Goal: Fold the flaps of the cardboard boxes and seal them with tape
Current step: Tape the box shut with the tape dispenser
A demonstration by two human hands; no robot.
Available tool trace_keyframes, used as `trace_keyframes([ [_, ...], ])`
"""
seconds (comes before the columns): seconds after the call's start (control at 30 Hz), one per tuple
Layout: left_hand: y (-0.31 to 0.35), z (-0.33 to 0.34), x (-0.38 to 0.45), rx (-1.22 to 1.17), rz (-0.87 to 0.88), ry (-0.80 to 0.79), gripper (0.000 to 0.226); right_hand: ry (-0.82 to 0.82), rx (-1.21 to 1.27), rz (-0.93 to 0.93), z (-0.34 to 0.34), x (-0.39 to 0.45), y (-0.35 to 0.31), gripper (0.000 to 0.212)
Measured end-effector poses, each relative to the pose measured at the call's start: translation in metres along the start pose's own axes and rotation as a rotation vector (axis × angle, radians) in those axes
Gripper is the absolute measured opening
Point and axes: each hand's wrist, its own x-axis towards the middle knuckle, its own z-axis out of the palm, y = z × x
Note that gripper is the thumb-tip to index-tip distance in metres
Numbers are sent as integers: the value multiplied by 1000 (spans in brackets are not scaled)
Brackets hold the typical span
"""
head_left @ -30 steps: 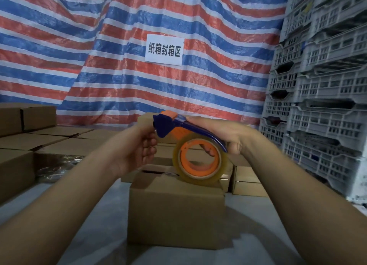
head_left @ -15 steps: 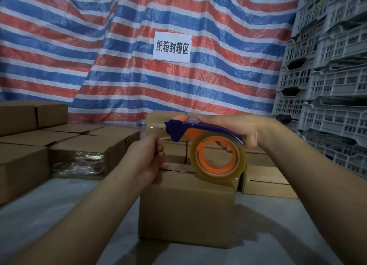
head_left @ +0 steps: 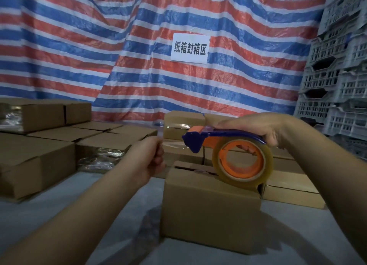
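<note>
1. One tape dispenser (head_left: 224, 138) shows, right of centre in the frame: blue body, orange parts, with one roll of clear tape (head_left: 242, 161) on an orange core.
2. One cardboard box (head_left: 210, 207) stands alone at lower centre on the grey table (head_left: 49, 215), with the roll in front of its top right edge. Its top flaps lie nearly flat, with a dark gap between them.
3. About six more boxes (head_left: 33, 161) sit in a group at the left of the frame, and at least four further boxes (head_left: 288, 185) are stacked behind and to the right of the lone one; the exact number there cannot be told.
4. The right hand (head_left: 256, 128) is curled round the dispenser's handle from above, fingers wrapped under it and showing through the roll's core.
5. The left hand (head_left: 151, 157) is closed, thumb and fingers pinching the free end of a clear tape strip (head_left: 160, 133). It is held left of the dispenser's blue nose, apart from it; the strip is faint and hard to follow.
6. Crumpled clear plastic (head_left: 99, 157) lies between the left boxes and the left hand.
7. A red, white and blue striped tarp (head_left: 99, 46) fills the background, carrying one white sign (head_left: 189, 48) with printed characters.
8. Grey plastic crates (head_left: 337, 76) are stacked along the right edge of the frame.
</note>
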Motion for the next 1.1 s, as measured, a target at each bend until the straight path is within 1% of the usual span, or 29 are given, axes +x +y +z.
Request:
trace_keyframes([
  [0.03, -1, -9, -1, 163, 19, 10, 27, 6, -30, 9, 2, 1, -3, 65],
  [0.07, -3, -18, -3, 273, 17, 20, 24, 6, -57, 22, 5, 3, -8, 64],
  [0.13, -9, -26, -6, 356, -18, 18, 21, 3, -122, 49, 10, 4, -15, 60],
  [0.2, -15, -29, -9, 359, -54, 18, 22, -10, -193, 61, 15, 7, -23, 51],
  [0.27, -22, -31, -9, 355, -82, 19, 22, -26, -210, 65, 19, 8, -27, 45],
  [0.47, -36, -33, -8, 322, -149, 7, 22, -28, -234, 94, 22, 11, -32, 47],
  [0.63, -42, -34, -11, 320, -171, 11, 26, -36, -263, 111, 24, 14, -35, 46],
  [0.83, -58, -22, -7, 433, -247, -36, 22, -36, -288, 127, 30, 16, -40, 38],
  [0.97, -64, -23, -4, 481, -249, -61, 31, -57, -236, 149, 31, 14, -40, 40],
  [1.1, -62, -27, 0, 551, -266, -103, 33, -50, -219, 152, 30, 15, -39, 41],
])
